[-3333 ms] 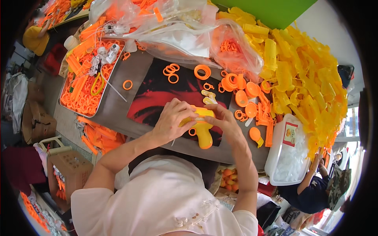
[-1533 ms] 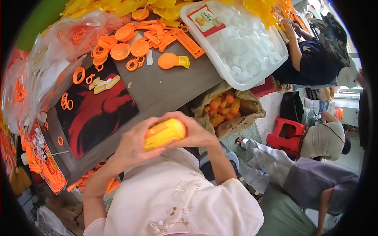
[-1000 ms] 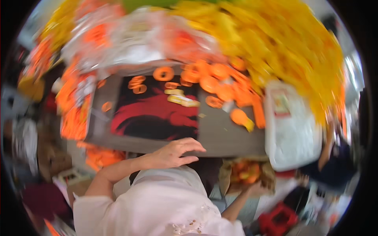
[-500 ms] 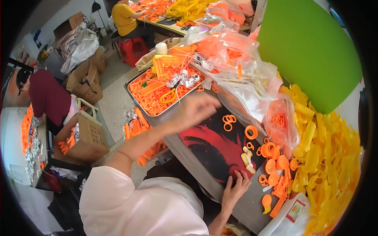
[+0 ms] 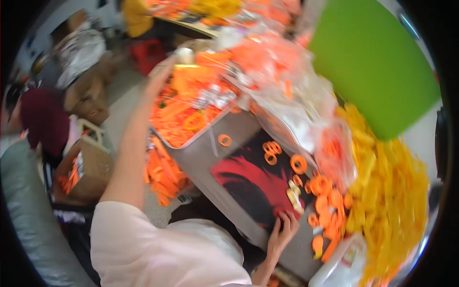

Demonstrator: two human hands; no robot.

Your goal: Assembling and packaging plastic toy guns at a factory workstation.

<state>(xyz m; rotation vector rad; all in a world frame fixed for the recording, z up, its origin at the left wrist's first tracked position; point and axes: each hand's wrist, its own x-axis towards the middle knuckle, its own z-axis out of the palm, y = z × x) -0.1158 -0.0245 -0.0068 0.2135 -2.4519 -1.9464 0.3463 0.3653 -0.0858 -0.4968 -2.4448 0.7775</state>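
Note:
My left arm stretches up to the far left side of a metal tray (image 5: 173,145) heaped with small orange plastic parts (image 5: 174,129). At the tray's rim, my left hand (image 5: 164,71) is blurred by motion, and its fingers cannot be made out. My right hand (image 5: 287,225) rests with fingers apart on the near right edge of a black and red mat (image 5: 239,174). Just beyond its fingertips lie pale yellow plastic pieces (image 5: 294,197). Several orange rings (image 5: 271,148) sit on the mat, and a single orange ring (image 5: 224,139) lies on the grey table (image 5: 201,165).
Orange round parts (image 5: 322,203) cluster right of the mat, beside a large yellow plastic heap (image 5: 387,191). Clear plastic bags (image 5: 291,105) crowd the table's far side beneath a green panel (image 5: 373,62). Orange pieces (image 5: 162,172) hang below the tray. Two people work further off.
My left hand has swung from above the mat to the tray's far left side. A ring shows on the table where that hand was. My right hand stays put; the view has shifted slightly.

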